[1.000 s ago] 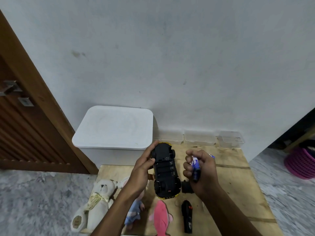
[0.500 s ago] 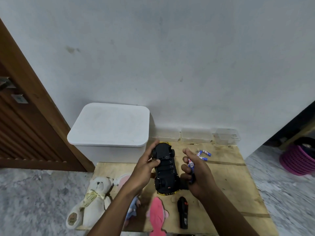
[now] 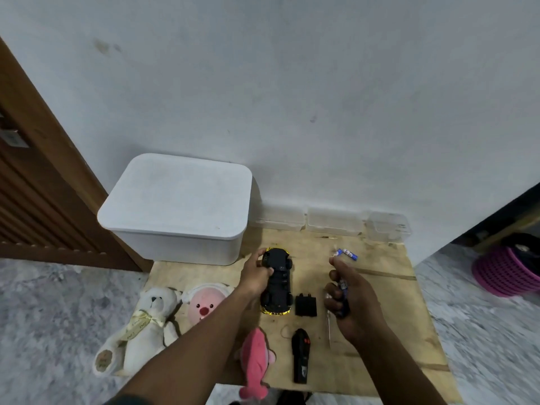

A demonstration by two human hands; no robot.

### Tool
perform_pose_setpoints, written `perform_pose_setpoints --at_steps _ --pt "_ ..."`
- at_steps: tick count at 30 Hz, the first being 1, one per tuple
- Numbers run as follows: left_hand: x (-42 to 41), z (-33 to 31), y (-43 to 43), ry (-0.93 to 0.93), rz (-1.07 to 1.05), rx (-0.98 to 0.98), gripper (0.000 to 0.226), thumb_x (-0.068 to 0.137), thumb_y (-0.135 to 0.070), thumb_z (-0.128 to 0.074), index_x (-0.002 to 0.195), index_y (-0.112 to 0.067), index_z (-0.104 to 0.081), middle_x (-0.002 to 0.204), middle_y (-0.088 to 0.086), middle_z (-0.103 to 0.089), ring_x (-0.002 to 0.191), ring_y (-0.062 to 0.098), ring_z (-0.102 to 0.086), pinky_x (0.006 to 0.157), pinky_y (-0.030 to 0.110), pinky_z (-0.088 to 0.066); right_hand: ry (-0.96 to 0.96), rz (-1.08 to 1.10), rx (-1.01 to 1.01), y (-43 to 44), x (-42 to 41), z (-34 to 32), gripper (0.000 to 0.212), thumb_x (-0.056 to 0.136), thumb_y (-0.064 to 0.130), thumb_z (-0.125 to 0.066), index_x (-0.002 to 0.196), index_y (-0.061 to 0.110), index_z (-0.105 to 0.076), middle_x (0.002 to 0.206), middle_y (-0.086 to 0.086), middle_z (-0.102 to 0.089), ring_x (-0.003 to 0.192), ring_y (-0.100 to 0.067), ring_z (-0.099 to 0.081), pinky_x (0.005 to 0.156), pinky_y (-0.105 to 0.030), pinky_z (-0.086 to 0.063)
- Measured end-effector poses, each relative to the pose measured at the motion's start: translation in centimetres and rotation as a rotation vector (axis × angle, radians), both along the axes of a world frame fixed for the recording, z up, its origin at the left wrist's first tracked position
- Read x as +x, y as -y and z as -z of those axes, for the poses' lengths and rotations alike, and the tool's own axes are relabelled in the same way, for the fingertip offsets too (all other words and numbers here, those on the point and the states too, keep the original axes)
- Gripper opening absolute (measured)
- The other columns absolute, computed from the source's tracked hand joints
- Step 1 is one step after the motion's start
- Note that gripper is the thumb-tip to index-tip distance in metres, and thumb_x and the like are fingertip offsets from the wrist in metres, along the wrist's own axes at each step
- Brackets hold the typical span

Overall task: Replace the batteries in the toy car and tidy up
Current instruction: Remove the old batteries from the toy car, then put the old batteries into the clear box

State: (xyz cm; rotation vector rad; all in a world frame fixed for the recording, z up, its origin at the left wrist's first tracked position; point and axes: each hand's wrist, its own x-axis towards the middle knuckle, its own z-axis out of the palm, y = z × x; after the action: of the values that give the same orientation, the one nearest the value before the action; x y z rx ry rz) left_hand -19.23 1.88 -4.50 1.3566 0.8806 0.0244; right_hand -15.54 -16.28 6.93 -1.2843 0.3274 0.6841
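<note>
— Where's the car right now?
— I see the toy car (image 3: 277, 280) belly-up on the wooden board (image 3: 394, 317), black underside facing me. My left hand (image 3: 257, 276) grips its far left side, fingers curled over the edge.
— And the right?
— My right hand (image 3: 350, 299) hovers to the right of the car, apart from it, fingers curled round blue batteries (image 3: 342, 290). I can't tell how many.
— Loose parts?
— The black battery cover (image 3: 305, 305) lies just beside the car's near end. A thin metal tool (image 3: 329, 328) pokes out below my right hand. Loose batteries (image 3: 346, 254) sit near the far edge, and the remote control (image 3: 301, 356) lies nearer me.
</note>
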Motion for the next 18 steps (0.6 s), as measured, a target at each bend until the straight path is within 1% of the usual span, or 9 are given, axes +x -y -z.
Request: perform_pose_setpoints --at_steps 1,2,4,8,10,12,14,15,18 --pt "0.3 1.1 -0.1 -0.026 -0.009 0.013 0.055 0.09 0.009 -0.054 0.132 -0.026 -0.056 0.12 0.007 -0.064 0.111 0.028 -0.061 0.09 0.035 -0.055 -0.002 0.002 0.007 0.3 0.2 0.2 0.019 0.092 0.027 -0.065 0.102 0.011 -0.06 0.068 0.002 -0.047 0.046 -0.007 -0.033 0.033 -0.02 -0.026" --pt "0.4 2.2 -0.3 -0.056 -0.001 0.026 0.058 0.088 0.008 -0.055 0.136 -0.024 -0.056 0.124 0.009 -0.064 0.114 0.03 -0.062 0.097 0.041 -0.054 -0.004 0.003 0.012 0.6 0.3 0.3 0.02 0.092 0.026 -0.066 0.104 0.011 -0.06 0.068 0.003 -0.047 0.046 -0.007 -0.033 0.033 -0.02 -0.025" --pt "0.6 4.0 -0.5 -0.102 0.027 0.043 0.062 0.088 0.005 -0.056 0.144 -0.023 -0.052 0.13 0.01 -0.064 0.119 0.031 -0.06 0.105 0.047 -0.051 -0.01 -0.003 0.007 1.0 0.6 0.6 0.02 0.093 0.025 -0.064 0.105 0.01 -0.06 0.067 0.003 -0.047 0.045 -0.007 -0.032 0.033 -0.019 -0.025" --pt "0.8 5.1 -0.5 -0.121 0.039 0.067 0.063 0.091 0.002 -0.059 0.149 -0.022 -0.047 0.138 0.007 -0.063 0.122 0.028 -0.06 0.109 0.044 -0.048 -0.012 -0.005 0.003 1.6 1.2 1.3 0.021 0.095 0.023 -0.06 0.111 0.01 -0.061 0.066 0.003 -0.046 0.044 -0.006 -0.032 0.033 -0.019 -0.025" --pt "0.8 4.8 -0.4 -0.124 0.056 0.098 0.062 0.092 0.001 -0.06 0.149 -0.021 -0.048 0.138 0.005 -0.063 0.123 0.025 -0.059 0.109 0.036 -0.046 -0.014 -0.006 -0.007 1.6 1.4 1.6 0.019 0.095 0.023 -0.06 0.109 0.01 -0.061 0.067 0.003 -0.046 0.044 -0.007 -0.032 0.033 -0.019 -0.024" --pt "0.9 4.5 -0.4 -0.132 0.064 0.122 0.059 0.093 0.0 -0.061 0.148 -0.019 -0.05 0.136 0.004 -0.064 0.12 0.022 -0.06 0.105 0.029 -0.046 -0.026 -0.012 -0.025 1.4 1.7 2.0 0.017 0.095 0.023 -0.06 0.107 0.011 -0.061 0.067 0.003 -0.046 0.045 -0.007 -0.032 0.034 -0.019 -0.024" --pt "0.9 4.5 -0.4 -0.139 0.067 0.15 0.057 0.091 0.0 -0.062 0.145 -0.018 -0.054 0.135 0.006 -0.065 0.117 0.021 -0.061 0.105 0.03 -0.047 -0.036 -0.022 -0.031 1.0 1.9 2.3 0.016 0.095 0.024 -0.061 0.103 0.011 -0.061 0.068 0.002 -0.047 0.045 -0.007 -0.033 0.034 -0.02 -0.025" --pt "0.9 4.6 -0.5 -0.145 0.064 0.156 0.058 0.09 0.0 -0.063 0.144 -0.018 -0.054 0.135 0.006 -0.065 0.118 0.022 -0.061 0.107 0.031 -0.047 -0.038 -0.031 -0.036 0.8 1.9 2.4 0.016 0.094 0.025 -0.062 0.101 0.011 -0.061 0.069 0.002 -0.047 0.046 -0.007 -0.033 0.034 -0.02 -0.026" --pt "0.8 4.9 -0.8 -0.188 0.056 0.146 0.067 0.086 -0.001 -0.066 0.149 -0.02 -0.048 0.14 0.005 -0.062 0.125 0.024 -0.06 0.11 0.035 -0.046 -0.035 -0.046 -0.05 0.2 2.0 2.6 0.018 0.094 0.026 -0.063 0.103 0.011 -0.06 0.071 0.001 -0.048 0.048 -0.008 -0.033 0.036 -0.021 -0.026"
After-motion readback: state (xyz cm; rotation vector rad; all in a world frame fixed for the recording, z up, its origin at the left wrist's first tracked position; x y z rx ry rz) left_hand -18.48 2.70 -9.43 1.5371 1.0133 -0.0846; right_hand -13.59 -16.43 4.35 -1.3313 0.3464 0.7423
